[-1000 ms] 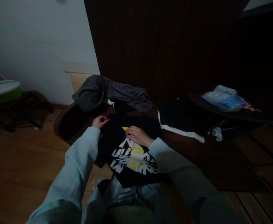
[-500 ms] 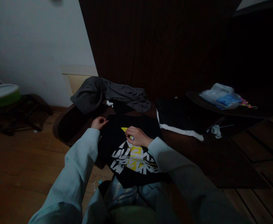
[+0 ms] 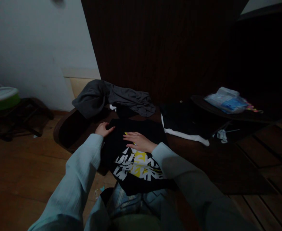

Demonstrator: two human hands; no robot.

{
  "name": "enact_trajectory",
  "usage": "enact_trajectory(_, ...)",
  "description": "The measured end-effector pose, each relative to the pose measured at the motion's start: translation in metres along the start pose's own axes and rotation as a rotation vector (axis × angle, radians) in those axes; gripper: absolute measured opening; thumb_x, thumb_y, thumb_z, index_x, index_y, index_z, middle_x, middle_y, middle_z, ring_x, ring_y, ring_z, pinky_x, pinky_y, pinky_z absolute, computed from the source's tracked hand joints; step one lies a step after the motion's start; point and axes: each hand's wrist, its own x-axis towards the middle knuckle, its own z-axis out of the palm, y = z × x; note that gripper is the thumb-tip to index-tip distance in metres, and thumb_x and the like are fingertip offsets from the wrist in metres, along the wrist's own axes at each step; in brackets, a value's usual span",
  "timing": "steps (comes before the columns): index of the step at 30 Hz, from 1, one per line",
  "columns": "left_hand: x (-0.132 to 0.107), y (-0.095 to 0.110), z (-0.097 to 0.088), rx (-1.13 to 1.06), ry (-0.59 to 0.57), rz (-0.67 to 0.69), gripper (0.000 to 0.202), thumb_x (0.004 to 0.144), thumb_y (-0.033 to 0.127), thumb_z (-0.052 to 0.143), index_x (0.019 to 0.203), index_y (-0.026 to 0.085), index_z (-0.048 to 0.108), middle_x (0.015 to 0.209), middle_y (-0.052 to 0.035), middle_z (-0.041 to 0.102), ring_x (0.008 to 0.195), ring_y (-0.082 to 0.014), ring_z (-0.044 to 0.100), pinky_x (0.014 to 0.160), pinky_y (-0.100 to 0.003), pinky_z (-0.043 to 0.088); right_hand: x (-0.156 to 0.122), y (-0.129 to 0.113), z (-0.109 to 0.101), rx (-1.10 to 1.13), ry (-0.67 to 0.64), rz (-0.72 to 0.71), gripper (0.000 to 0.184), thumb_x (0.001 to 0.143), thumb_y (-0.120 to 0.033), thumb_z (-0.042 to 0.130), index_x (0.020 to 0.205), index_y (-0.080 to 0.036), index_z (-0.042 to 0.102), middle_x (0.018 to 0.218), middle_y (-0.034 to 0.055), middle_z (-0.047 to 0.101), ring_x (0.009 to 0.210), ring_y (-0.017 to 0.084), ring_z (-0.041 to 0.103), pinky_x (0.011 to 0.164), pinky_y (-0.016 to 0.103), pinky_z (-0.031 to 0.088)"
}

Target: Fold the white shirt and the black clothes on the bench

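A black T-shirt (image 3: 131, 150) with a white and yellow print lies spread on a low dark wooden table (image 3: 203, 157) in front of me. My right hand (image 3: 137, 141) rests flat on the shirt's middle, fingers stretched out over the top of the print. My left hand (image 3: 103, 129) lies on the shirt's upper left edge, fingers extended and resting on the cloth. Both arms wear pale long sleeves.
A crumpled grey garment (image 3: 112, 98) lies at the table's far side. A folded black and white stack (image 3: 184, 123) sits to the right. Farther right, a plastic bag (image 3: 227, 100) rests on a dark round surface. A green-rimmed basin (image 3: 1, 98) stands at far left on the wooden floor.
Both hands were curled and pinching the shirt; now their fingers are stretched flat on the cloth. The right hand has slid slightly left over the print.
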Motion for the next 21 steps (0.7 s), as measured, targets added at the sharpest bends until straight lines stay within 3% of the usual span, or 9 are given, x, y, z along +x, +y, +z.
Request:
enact_trajectory(3,-0.017,0.008,-0.003,0.075,-0.046,0.013,0.047,0.071,0.053,0.044,0.090,0.012,0.056,0.097,-0.0120,0.059,0.097,-0.0252,0.053,0.082,-0.030,0.041,0.000,0.000,0.000,0.005,0.006,-0.001,0.038,0.084,-0.038,0.044,0.116,-0.019,0.053,0.126,0.0034,0.049,0.120,0.017,0.038,0.099,0.034,0.029)
enact_trajectory(7,-0.040,0.010,-0.011,0.066,-0.141,-0.060,0.047,0.071,0.052,0.046,0.099,0.014,0.050,0.093,-0.0096,0.062,0.086,-0.0233,0.059,0.072,-0.028,0.045,-0.001,0.000,0.001,0.018,0.026,-0.003,0.037,0.083,-0.038,0.045,0.115,-0.020,0.053,0.125,0.0029,0.050,0.119,0.017,0.039,0.099,0.034,0.029)
enact_trajectory(10,-0.049,0.018,-0.021,0.030,-0.173,-0.057,0.042,0.073,0.042,0.049,0.105,0.016,0.044,0.096,-0.0084,0.062,0.086,-0.0204,0.060,0.069,-0.025,0.045,-0.001,0.001,0.002,0.033,0.037,-0.004,0.037,0.083,-0.038,0.046,0.114,-0.021,0.054,0.125,0.0028,0.050,0.119,0.017,0.039,0.098,0.035,0.030)
enact_trajectory(16,-0.060,0.069,-0.035,0.255,-0.184,-0.059,0.032,0.079,0.029,0.042,0.109,0.018,0.040,0.097,-0.0102,0.062,0.088,-0.0231,0.061,0.068,-0.029,0.045,0.000,0.005,0.004,0.074,0.041,-0.005,0.035,0.082,-0.037,0.047,0.112,-0.020,0.055,0.122,0.0048,0.052,0.118,0.018,0.040,0.098,0.036,0.031)
enact_trajectory(21,-0.075,0.101,-0.020,0.305,-0.187,0.121,0.027,0.081,0.027,0.040,0.105,0.017,0.043,0.099,-0.0088,0.061,0.086,-0.0224,0.061,0.066,-0.029,0.046,0.003,0.011,0.008,0.136,0.084,0.017,0.024,0.081,-0.031,0.049,0.095,-0.016,0.060,0.101,0.0085,0.062,0.101,0.018,0.052,0.090,0.035,0.037)
